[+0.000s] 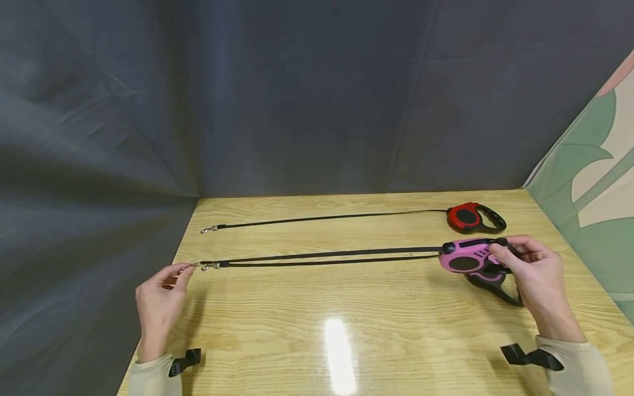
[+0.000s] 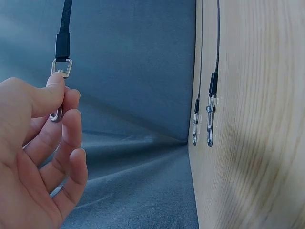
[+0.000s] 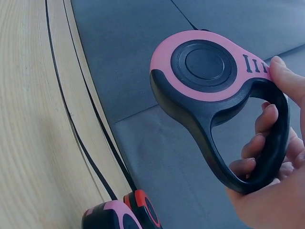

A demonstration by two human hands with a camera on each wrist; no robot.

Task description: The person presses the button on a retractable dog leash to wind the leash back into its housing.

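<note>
At the lower left of the head view, the left hand (image 1: 159,303) pinches a metal clip (image 2: 57,113) between thumb and fingers. Lower right, the right hand (image 1: 535,275) grips the pink leash reel (image 1: 468,257) by its black handle, held over the desk (image 1: 346,330). A black strap (image 1: 327,254) stretches between them. Farther back lies a red leash reel (image 1: 473,218), its strap extended leftward.

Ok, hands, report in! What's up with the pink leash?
Left hand pinches the clip. Right hand grips the pink leash. Red leash lies behind, apart.
</note>
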